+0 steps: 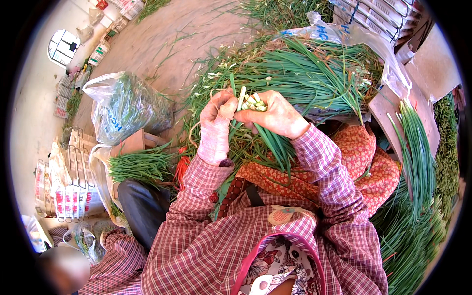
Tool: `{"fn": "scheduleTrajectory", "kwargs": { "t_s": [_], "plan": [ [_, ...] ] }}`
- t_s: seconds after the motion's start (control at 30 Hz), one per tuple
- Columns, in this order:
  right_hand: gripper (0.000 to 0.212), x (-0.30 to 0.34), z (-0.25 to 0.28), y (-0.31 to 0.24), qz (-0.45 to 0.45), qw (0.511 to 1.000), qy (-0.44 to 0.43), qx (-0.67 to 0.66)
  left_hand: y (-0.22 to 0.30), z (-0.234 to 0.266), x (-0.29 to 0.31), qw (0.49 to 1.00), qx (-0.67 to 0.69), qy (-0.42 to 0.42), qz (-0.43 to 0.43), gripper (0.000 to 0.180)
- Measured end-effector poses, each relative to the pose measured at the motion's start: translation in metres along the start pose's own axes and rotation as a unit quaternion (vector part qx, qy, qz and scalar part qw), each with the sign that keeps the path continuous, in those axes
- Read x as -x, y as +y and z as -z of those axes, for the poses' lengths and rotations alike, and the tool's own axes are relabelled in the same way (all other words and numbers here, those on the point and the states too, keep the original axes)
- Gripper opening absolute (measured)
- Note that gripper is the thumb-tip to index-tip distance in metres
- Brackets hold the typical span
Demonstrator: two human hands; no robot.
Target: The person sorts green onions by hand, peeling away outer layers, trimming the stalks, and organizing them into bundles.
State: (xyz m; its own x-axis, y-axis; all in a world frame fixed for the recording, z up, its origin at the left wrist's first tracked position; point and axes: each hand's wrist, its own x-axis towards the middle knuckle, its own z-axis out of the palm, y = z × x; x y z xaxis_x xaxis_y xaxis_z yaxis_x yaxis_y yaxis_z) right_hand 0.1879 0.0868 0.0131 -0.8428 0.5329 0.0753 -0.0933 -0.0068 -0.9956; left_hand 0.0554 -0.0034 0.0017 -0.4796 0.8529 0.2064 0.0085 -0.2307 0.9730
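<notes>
In front of my chest my right hand (275,115) is closed round a small bunch of spring onions (254,102). Their pale cut ends point up and away from me, while the green leaves hang below the palm. My left hand (220,115), its wrist and palm wrapped in a light covering, meets the bunch from the left. Its thumb and fingers pinch at a single pale stalk (241,98) that stands above the others. A thin dry strip trails beside the left wrist. Beyond both hands lies a large heap of spring onions (305,73) with loose dry leaves around it.
More long green bundles (418,157) lie at my right. At the left stand a clear plastic bag (123,105) of greens, a small green bundle (140,164) and wire-handled baskets (78,182). Another person's checked sleeve (115,265) is at lower left. Leaf scraps litter the floor (182,34).
</notes>
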Motion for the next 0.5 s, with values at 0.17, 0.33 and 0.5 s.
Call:
{"fn": "scheduleTrajectory", "kwargs": {
  "t_s": [0.17,0.33,0.5],
  "plan": [
    [0.013,0.006,0.004,-0.001,-0.058,0.996,-0.038,-0.055,0.005,0.006,0.001,0.998,-0.019,-0.057,0.020,0.024],
    [0.012,0.006,0.012,-0.007,-0.053,0.998,-0.022,-0.039,0.011,0.015,0.006,0.998,-0.005,-0.021,0.067,0.022],
    [0.013,0.014,0.035,-0.012,-0.027,0.997,0.068,-0.001,0.019,0.025,0.000,0.992,0.047,0.033,0.116,0.029]
  ]
}}
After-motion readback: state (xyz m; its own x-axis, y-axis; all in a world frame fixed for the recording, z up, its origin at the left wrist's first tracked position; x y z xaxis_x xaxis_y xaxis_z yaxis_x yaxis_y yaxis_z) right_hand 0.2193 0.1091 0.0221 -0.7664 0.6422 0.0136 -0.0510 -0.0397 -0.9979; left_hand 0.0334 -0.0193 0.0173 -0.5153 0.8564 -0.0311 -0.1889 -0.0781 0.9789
